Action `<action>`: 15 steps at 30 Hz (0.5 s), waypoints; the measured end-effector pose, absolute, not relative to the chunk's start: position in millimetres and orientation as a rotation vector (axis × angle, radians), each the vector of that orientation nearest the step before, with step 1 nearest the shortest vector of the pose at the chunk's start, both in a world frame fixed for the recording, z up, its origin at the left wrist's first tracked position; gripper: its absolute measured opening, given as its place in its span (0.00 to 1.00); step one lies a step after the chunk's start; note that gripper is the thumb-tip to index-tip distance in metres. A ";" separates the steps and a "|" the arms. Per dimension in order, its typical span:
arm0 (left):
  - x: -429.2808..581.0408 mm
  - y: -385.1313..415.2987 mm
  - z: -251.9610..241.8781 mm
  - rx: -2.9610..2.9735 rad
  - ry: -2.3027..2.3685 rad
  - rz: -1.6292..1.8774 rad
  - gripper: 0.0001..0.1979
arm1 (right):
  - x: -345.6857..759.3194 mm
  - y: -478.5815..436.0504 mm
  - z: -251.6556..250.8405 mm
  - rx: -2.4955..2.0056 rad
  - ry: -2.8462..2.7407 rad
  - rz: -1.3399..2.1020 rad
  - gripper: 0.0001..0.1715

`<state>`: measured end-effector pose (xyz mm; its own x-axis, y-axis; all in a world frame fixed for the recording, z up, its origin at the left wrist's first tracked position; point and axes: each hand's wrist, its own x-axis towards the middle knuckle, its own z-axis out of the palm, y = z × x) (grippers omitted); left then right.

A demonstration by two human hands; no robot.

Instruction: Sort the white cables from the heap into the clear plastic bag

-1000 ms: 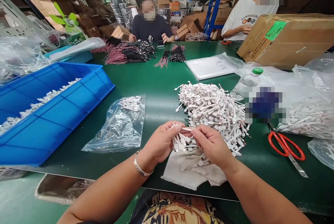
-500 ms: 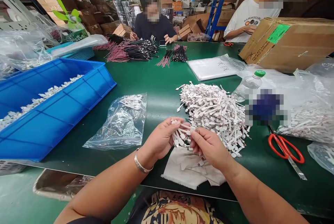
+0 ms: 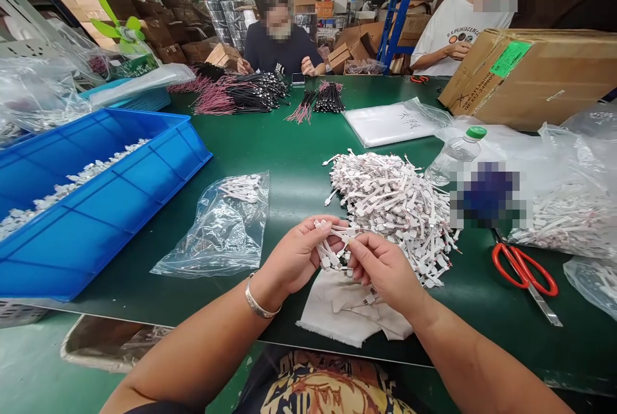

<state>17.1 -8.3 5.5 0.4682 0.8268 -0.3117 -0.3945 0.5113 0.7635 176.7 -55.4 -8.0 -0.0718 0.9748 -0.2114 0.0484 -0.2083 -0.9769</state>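
Observation:
My left hand (image 3: 299, 256) is closed around a small bundle of white flat connector pieces (image 3: 332, 248), just above a white cloth (image 3: 342, 317) at the table's near edge. My right hand (image 3: 385, 269) pinches one of those pieces at the bundle's right side, and the two hands touch. Right behind them lies a big heap of the same white pieces (image 3: 393, 202) on the green table (image 3: 289, 157).
A blue bin (image 3: 96, 202) holding white pieces stands at left, with a clear plastic bag (image 3: 224, 227) beside it. Red scissors (image 3: 525, 272), a water bottle (image 3: 456, 153), bags of parts and a cardboard box (image 3: 535, 73) lie at right. Two people sit across, by wire bundles (image 3: 250, 96).
My hands stay over the cloth; the fingers of both have shifted slightly on the bundle. The view has moved a little.

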 end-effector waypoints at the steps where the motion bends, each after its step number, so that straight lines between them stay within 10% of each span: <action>1: 17.2 -8.2 5.8 0.674 0.732 0.819 0.08 | 176.5 -55.2 -8.4 -1.364 -1.196 1.428 0.19; 15: 18.7 -9.5 10.5 0.653 0.692 0.792 0.08 | 171.2 -59.5 -15.6 -1.245 -1.194 1.721 0.17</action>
<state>18.7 -9.5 10.5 0.5142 0.8033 -0.3006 -0.4065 0.5368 0.7393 171.2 -59.5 -15.6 -0.3020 0.8987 -0.3181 -0.0167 -0.3386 -0.9408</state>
